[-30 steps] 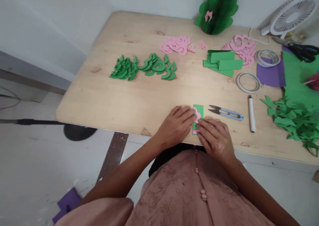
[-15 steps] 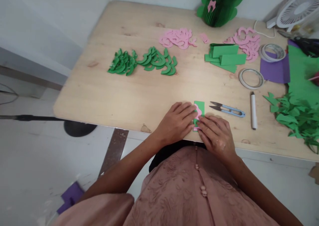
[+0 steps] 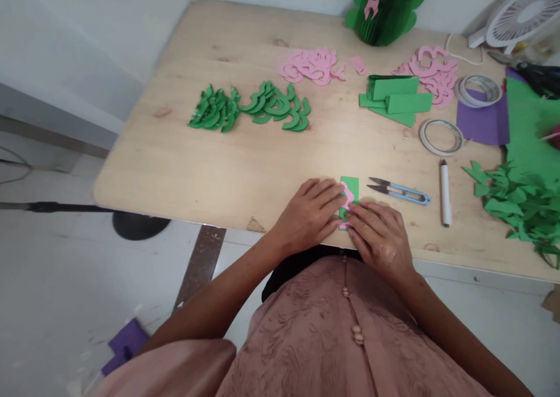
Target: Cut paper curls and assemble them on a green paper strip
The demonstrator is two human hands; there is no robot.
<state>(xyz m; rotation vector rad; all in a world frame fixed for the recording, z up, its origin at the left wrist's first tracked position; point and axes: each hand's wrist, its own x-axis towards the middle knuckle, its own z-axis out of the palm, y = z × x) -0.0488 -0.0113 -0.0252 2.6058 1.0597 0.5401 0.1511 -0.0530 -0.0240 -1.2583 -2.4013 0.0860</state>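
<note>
A green paper strip (image 3: 350,182) lies at the table's front edge, with a curvy pink paper shape (image 3: 349,195) on top of it. My left hand (image 3: 310,213) lies flat from the left, its fingertips on the strip and the pink shape's left edge. From the right, my right hand (image 3: 380,234) rests with its fingers spread on the lower part of both. The fingers hide part of the pink shape. Just right of the strip are blue thread snips (image 3: 402,193), and beyond them a white marker (image 3: 445,194).
On the wooden table (image 3: 196,169) are green cut curves (image 3: 277,105), pink cutouts (image 3: 310,66), folded green strips (image 3: 396,97), tape rolls (image 3: 441,137), purple paper (image 3: 483,120) and green scraps (image 3: 511,204). A green honeycomb paper piece (image 3: 385,12) and a white fan (image 3: 525,15) stand behind.
</note>
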